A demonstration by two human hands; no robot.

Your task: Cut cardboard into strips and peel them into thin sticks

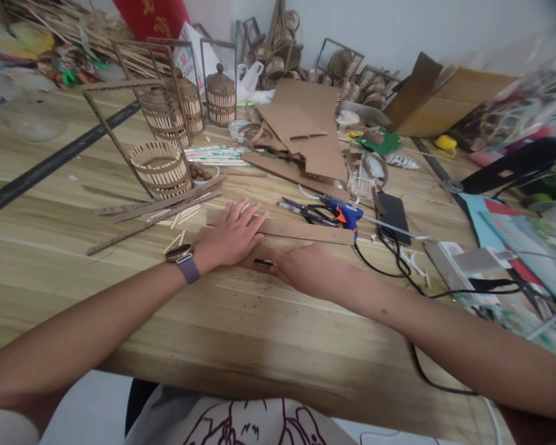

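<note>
My left hand (236, 233) lies flat with its fingers spread, pressing on cardboard on the tabletop. From under its fingers a long cardboard strip (306, 232) runs to the right. A smaller brown cardboard piece (248, 258) shows below the palm. My right hand (308, 269) is closed around what looks like a utility knife (264, 262); only its dark end and a bit of yellow show, close to the cardboard edge. Brown crumbs lie on the wood just below. Beyond the strip are scissors (322, 213) and a blue glue gun (345, 211).
Several bark-like strips (152, 216) and pale sticks (183, 213) lie to the left, before a slatted basket (160, 170) with a tall handle. Cardboard sheets (306, 99) lie at the back. A black cable (398, 266), a phone (393, 216) and a white power strip (463, 266) are right.
</note>
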